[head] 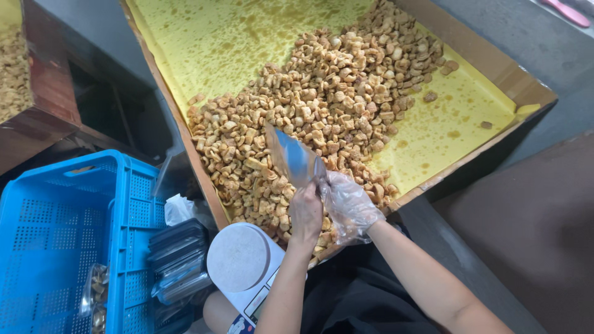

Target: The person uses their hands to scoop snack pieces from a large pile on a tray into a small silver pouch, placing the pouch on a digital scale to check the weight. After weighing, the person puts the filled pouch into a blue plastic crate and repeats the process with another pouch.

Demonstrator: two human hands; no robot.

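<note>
Head view: both hands (328, 207) pinch clear bag (294, 158) over fried snacks (322, 105).

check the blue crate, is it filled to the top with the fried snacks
No, the blue crate is mostly bare, with only a couple of filled bags at its bottom.

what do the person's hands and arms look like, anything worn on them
The right hand wears a thin, clear, crinkled plastic glove, loose-fitting and ending about the wrist. The left hand is bare, with no glove. Both forearms are bare: no sleeves reach them, and no watch, ring or bracelet shows.
</note>
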